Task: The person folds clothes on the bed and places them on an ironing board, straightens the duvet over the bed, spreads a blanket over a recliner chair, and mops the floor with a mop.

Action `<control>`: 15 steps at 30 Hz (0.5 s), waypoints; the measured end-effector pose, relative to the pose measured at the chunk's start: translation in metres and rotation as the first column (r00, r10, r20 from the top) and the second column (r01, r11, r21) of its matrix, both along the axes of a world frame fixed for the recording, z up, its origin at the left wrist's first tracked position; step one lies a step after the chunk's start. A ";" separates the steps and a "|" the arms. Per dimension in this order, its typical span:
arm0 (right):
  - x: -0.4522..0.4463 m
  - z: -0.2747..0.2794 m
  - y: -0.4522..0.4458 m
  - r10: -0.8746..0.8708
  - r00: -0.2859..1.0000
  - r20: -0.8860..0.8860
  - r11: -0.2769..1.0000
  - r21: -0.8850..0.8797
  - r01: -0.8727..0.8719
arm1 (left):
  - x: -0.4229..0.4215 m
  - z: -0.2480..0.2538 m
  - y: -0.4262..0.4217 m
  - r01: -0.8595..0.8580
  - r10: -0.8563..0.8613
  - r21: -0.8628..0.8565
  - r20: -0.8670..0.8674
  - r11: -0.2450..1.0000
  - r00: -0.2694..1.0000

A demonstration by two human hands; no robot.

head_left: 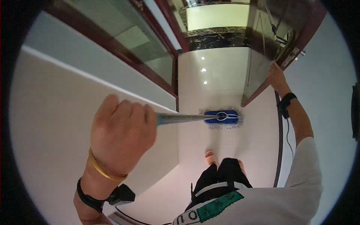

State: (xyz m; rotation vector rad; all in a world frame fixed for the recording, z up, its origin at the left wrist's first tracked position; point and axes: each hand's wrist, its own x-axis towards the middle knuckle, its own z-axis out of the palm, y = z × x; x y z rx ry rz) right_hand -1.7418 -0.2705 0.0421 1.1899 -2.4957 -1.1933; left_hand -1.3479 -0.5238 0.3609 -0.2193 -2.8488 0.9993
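My left hand [122,131] is closed around the top of a flat dust mop's grey handle [183,118]. That handle runs away to the right, down to the blue mop head [235,119] with a grey-white fringe, which lies flat on the floor in front of my feet. At the upper right, my right hand [278,78] grips the edge of a dark-framed glass door [258,71], just below the metal door handle [280,39]. The door stands ajar, and some of my right fingers are hidden behind its edge.
Glossy pale tiles [210,90] cover the floor. A dark marbled threshold [217,39] crosses the doorway ahead. To the left are a white wall ledge [93,80] and a dark-framed glass panel [142,48]. A thin cable [288,137] hangs beside my right arm.
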 end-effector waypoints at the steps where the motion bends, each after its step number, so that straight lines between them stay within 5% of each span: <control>1: -0.003 -0.012 0.009 0.073 0.963 0.258 0.849 -0.523 0.076 | -0.020 0.004 -0.004 0.066 -0.066 0.006 -0.002 0.998 0.998; 3: -0.011 -0.028 0.015 0.218 0.890 0.401 0.429 -0.858 0.282 | -0.062 0.007 -0.017 0.183 -0.178 -0.036 0.107 0.982 0.978; 4: -0.005 -0.021 0.013 0.066 0.972 0.225 0.791 -0.605 0.086 | -0.082 0.004 -0.030 0.237 -0.229 -0.045 0.144 0.970 0.963; 6: -0.005 -0.006 0.007 -0.025 1.000 -0.002 0.985 -0.169 0.024 | -0.124 0.000 -0.050 0.364 -0.355 -0.048 0.134 0.930 0.925; 12: 0.012 -0.020 0.008 -0.078 0.990 -0.114 0.795 -0.607 -0.007 | -0.211 -0.015 -0.114 0.564 -0.543 -0.039 0.221 0.825 0.810; 15: 0.030 -0.021 -0.020 -0.418 0.860 0.293 0.613 -0.608 0.505 | -0.239 -0.024 -0.138 0.645 -0.633 -0.016 0.181 0.764 0.753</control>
